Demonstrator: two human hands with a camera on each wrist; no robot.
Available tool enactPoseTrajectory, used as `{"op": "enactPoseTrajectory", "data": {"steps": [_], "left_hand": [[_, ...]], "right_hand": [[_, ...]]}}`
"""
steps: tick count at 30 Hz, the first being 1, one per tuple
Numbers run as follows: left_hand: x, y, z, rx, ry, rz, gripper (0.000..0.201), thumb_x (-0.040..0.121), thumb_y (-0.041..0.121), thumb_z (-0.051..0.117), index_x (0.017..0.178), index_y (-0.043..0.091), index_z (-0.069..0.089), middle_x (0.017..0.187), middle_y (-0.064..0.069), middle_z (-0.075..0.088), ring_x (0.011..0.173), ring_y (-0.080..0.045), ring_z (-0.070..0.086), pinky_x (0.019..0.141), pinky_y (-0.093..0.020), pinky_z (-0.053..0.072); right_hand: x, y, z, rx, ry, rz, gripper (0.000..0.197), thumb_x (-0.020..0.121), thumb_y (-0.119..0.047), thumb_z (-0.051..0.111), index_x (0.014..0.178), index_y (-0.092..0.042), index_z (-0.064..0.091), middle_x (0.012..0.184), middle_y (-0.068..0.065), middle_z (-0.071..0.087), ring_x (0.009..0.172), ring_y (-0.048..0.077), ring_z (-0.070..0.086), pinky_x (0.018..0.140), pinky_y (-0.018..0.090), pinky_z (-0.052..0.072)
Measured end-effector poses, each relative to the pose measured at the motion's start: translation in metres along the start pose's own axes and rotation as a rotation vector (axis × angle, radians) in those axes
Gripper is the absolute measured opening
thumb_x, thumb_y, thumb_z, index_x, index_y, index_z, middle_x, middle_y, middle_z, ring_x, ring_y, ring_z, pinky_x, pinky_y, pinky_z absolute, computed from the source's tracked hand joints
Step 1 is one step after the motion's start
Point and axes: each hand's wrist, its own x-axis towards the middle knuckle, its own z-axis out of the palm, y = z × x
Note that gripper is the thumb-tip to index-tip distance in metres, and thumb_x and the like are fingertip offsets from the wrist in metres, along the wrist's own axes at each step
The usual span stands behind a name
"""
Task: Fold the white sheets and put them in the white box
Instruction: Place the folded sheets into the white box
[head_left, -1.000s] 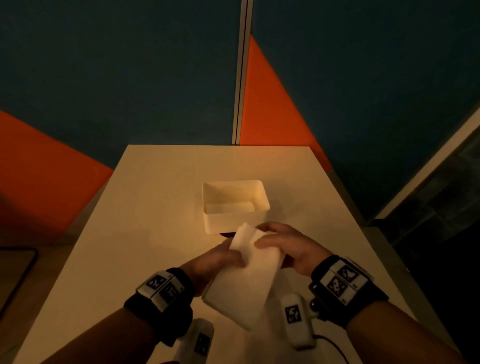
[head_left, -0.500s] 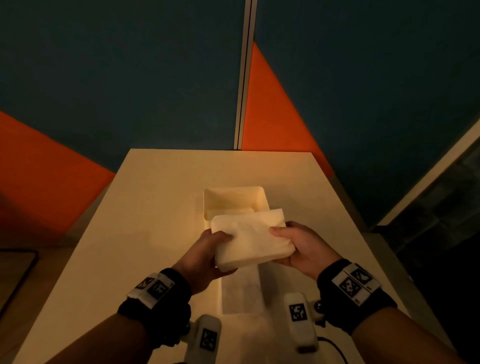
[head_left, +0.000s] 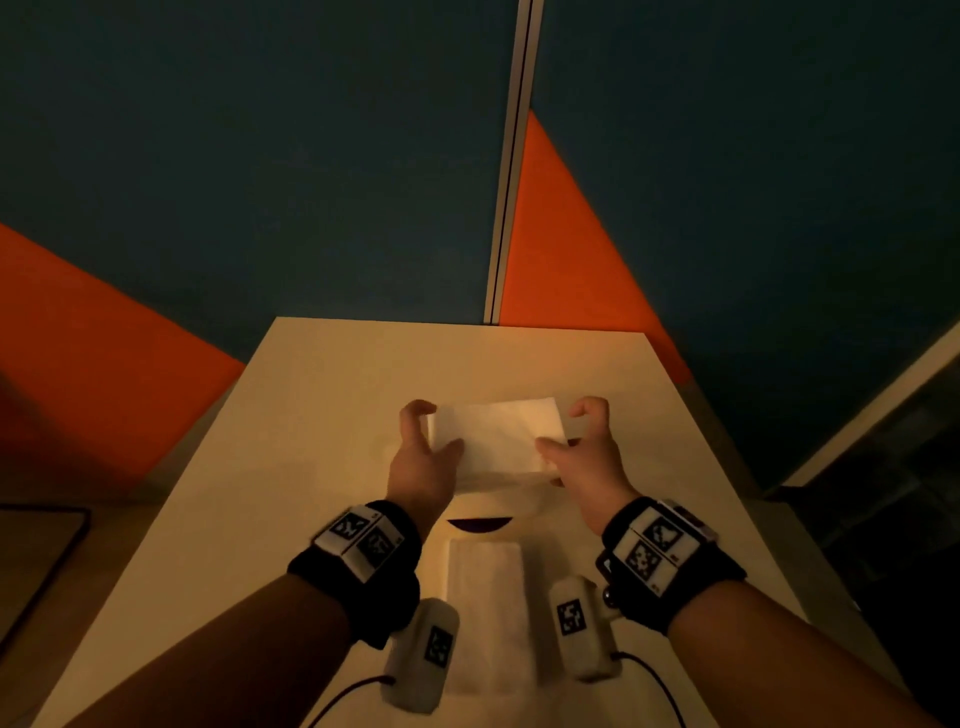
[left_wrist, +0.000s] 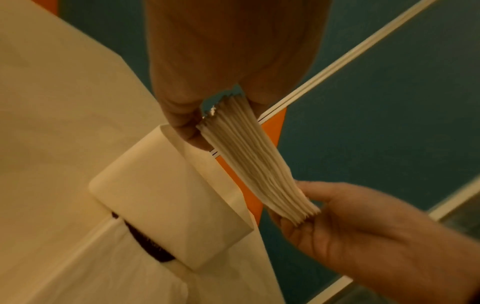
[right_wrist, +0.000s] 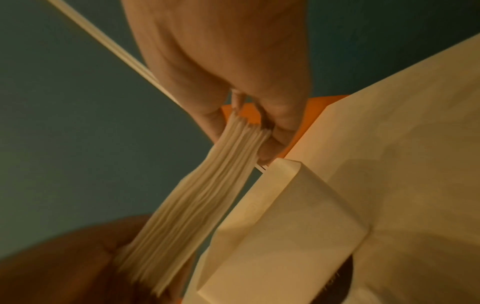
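My left hand and right hand pinch the folded stack above the box (ends only); loosening either grip would likely fan the sheets out

Both forearms reach forward side by side, each wrist wrapped in a dark band. The left hand pinches the left end of the folded stack of sheets between thumb and curled fingers. The right hand pinches the opposite end likewise, palms facing each other.

sheets over box, between hands
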Motion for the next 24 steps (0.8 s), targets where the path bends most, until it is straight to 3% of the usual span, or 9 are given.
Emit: {"op": "enactPoseTrajectory", "data": {"steps": [2,4,7,10,14,18,22,24], "left_hand": [[0.011,0.000,0.005,0.232,0.004,0.105,0.015,0.095,0.017,0.045,0.106,0.027,0.045,0.090,-0.006,0.056,0.080,-0.027,0.055,0.065,-0.033,0.043],[0.023,-0.003,0.009,0.353,-0.006,0.148,0.014,0.096,0.019,0.041,0.093,0.028,0.051,0.102,-0.011,0.056,0.086,-0.028,0.053,0.067,-0.028,0.035],[0.038,-0.006,0.012,0.453,-0.017,0.109,0.013,0.094,0.032,0.043,0.100,0.027,0.053,0.107,-0.015,0.057,0.090,-0.031,0.054,0.075,-0.031,0.041],[0.044,-0.009,0.015,0.795,-0.005,0.055,0.024,0.093,0.045,0.038,0.113,0.033,0.043,0.109,-0.009,0.054,0.102,-0.034,0.049,0.088,-0.039,0.036],[0.044,-0.010,0.017,0.971,-0.011,0.031,0.026,0.094,0.045,0.033,0.117,0.036,0.038,0.115,-0.007,0.053,0.109,-0.032,0.040,0.088,-0.043,0.029],[0.046,-0.016,0.023,1.121,-0.017,0.106,0.021,0.093,0.039,0.035,0.112,0.033,0.039,0.115,-0.005,0.054,0.109,-0.028,0.034,0.086,-0.042,0.027],[0.050,-0.020,0.028,1.336,-0.071,0.120,0.027,0.090,0.029,0.035,0.117,0.029,0.035,0.114,-0.009,0.051,0.106,-0.028,0.031,0.086,-0.042,0.025],[0.051,-0.021,0.030,1.395,-0.100,0.109,0.031,0.087,0.024,0.035,0.118,0.026,0.035,0.115,-0.011,0.050,0.107,-0.029,0.030,0.087,-0.043,0.025]], "right_hand": [[0.010,-0.001,0.007,-0.079,-0.011,-0.052,0.027,0.086,-0.004,0.051,0.096,-0.026,0.040,0.084,0.006,0.053,0.074,0.023,0.054,0.070,0.042,0.053],[0.019,-0.002,0.015,-0.121,-0.032,-0.092,0.024,0.083,0.002,0.042,0.082,-0.022,0.047,0.077,0.002,0.051,0.072,0.022,0.051,0.063,0.035,0.047],[0.031,-0.002,0.022,-0.178,-0.072,-0.133,0.033,0.081,0.004,0.043,0.063,-0.022,0.055,0.074,-0.006,0.057,0.079,0.019,0.054,0.068,0.025,0.041],[0.041,-0.001,0.027,-0.337,-0.108,-0.109,0.031,0.081,-0.004,0.044,0.069,-0.029,0.057,0.091,-0.004,0.062,0.087,0.021,0.058,0.075,0.028,0.045],[0.050,0.001,0.030,-0.517,-0.165,-0.096,0.026,0.084,-0.008,0.046,0.082,-0.033,0.056,0.097,-0.003,0.057,0.092,0.025,0.058,0.080,0.032,0.049],[0.058,0.001,0.033,-0.592,-0.197,-0.110,0.019,0.088,-0.008,0.049,0.085,-0.022,0.062,0.105,0.002,0.060,0.091,0.021,0.057,0.082,0.030,0.052],[0.066,-0.002,0.050,-0.823,-0.299,-0.035,0.029,0.093,-0.017,0.045,0.117,-0.008,0.060,0.121,0.013,0.061,0.107,0.029,0.061,0.089,0.036,0.052],[0.070,-0.001,0.056,-0.853,-0.352,0.030,0.033,0.096,-0.019,0.041,0.121,-0.006,0.057,0.123,0.014,0.060,0.106,0.029,0.061,0.084,0.035,0.052]]}}
